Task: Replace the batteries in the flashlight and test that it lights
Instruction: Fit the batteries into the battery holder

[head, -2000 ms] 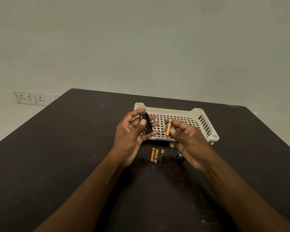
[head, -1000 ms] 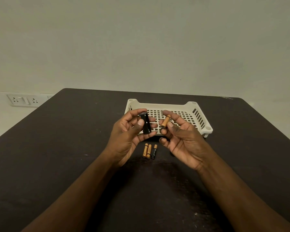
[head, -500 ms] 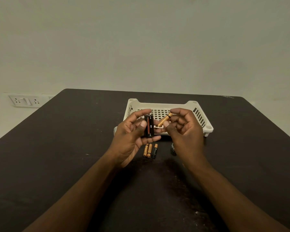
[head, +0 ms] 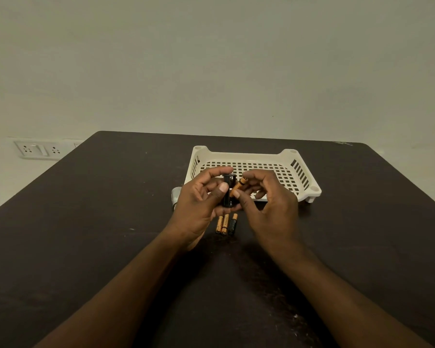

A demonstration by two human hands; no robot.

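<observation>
Count: 2 bare hands, 1 black battery holder (head: 228, 192), 1 loose battery in the fingers, 3 batteries on the table (head: 225, 224), 1 white slotted tray (head: 239, 154), 1 silvery cylindrical part (head: 175, 195) peeking out just left of the left hand, prob. part of the flashlight but mostly hidden.

Left hand (head: 199, 207) is curled round the battery holder, thumb across its near face and index fingertip over its top; holder stands roughly upright, long axis near-to-far in view, top end tipped away. Right hand (head: 269, 202) is pinched on one copper-and-black battery (head: 237, 187) btwn thumb and index, other fingers loosely bent. That battery is tilted, long axis running from lower left to upper right, lower end touching the holder's right side; whether it's seated in a slot can't be told.

The 3 spare batteries lie side by side, touching or nearly so, on the table just below the hands, long axes near-to-far; 2 left ones show mostly copper, right one mostly black w/ a copper far end.

Tray sits beyond the hands, right of centre, its near left part hidden by them.

Surface: dark brown table (head: 86, 222), scuffed w/ pale specks. Room: plain pale wall behind; white socket-and-switch plate (head: 37, 149) low on the wall at far left.
</observation>
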